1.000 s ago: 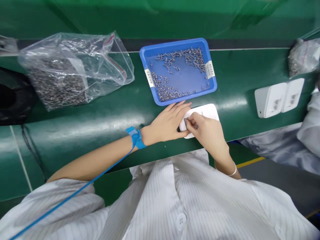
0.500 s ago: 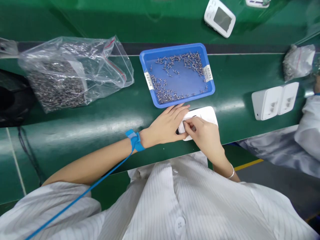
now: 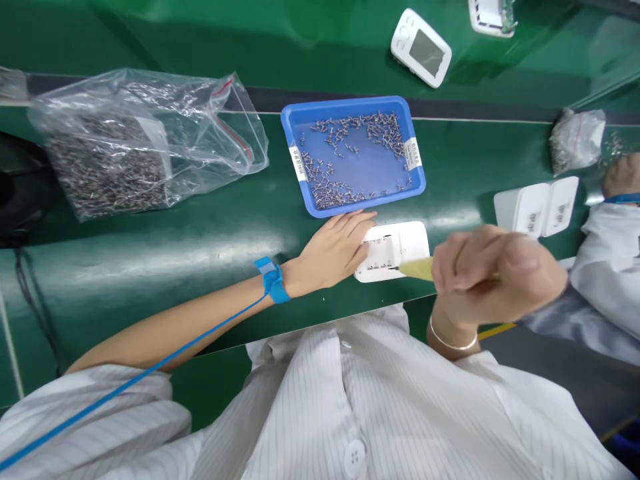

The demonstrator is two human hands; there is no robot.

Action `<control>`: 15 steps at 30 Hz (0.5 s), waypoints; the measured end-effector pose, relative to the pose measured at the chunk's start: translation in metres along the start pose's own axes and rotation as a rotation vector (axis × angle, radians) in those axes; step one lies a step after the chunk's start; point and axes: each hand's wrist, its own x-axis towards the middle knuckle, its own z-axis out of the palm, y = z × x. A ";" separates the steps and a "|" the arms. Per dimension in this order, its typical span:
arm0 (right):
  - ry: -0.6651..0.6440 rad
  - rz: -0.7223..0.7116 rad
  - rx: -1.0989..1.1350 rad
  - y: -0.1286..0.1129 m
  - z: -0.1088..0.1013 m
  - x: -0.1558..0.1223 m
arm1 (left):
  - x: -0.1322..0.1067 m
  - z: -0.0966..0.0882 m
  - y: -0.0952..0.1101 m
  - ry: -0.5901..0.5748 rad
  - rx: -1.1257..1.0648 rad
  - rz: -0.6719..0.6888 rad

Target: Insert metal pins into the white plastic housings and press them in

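On the green bench lies a white plastic housing [image 3: 413, 241], its open battery compartment facing up. My left hand [image 3: 336, 248] rests across the housing's left end with its fingers stretched out, partly covering it. A blue wrist strap is around that wrist. My right hand [image 3: 493, 273] is closed in a fist around a screwdriver with a yellow tapered nose [image 3: 419, 269]. Its thin dark tip is at the near edge of the battery compartment; whether it touches a screw I cannot tell. Just beyond the housing is a blue tray [image 3: 356, 207] with many small screws [image 3: 333, 193].
A clear zip bag [image 3: 115, 160] full of screws lies at the left. White housings [image 3: 537, 210] stand at the right, near a smaller screw bag [image 3: 575, 141] and a co-worker's hand [image 3: 623, 177]. Farther back lies a white device with a screen [image 3: 421, 48].
My right hand has left the battery compartment, moved right and up, and now grips the screwdriver. My left hand stays on the housing, with the compartment now more exposed.
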 end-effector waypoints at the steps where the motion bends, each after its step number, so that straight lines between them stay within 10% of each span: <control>1: 0.093 0.000 0.154 0.002 0.009 0.006 | 0.001 0.001 0.001 0.010 -0.006 -0.014; 7: 0.200 0.080 0.117 0.026 0.053 0.026 | 0.004 0.008 0.002 0.031 -0.016 -0.065; 15: 0.182 -0.012 -0.007 0.036 0.056 0.020 | 0.004 0.010 0.000 0.041 0.001 -0.040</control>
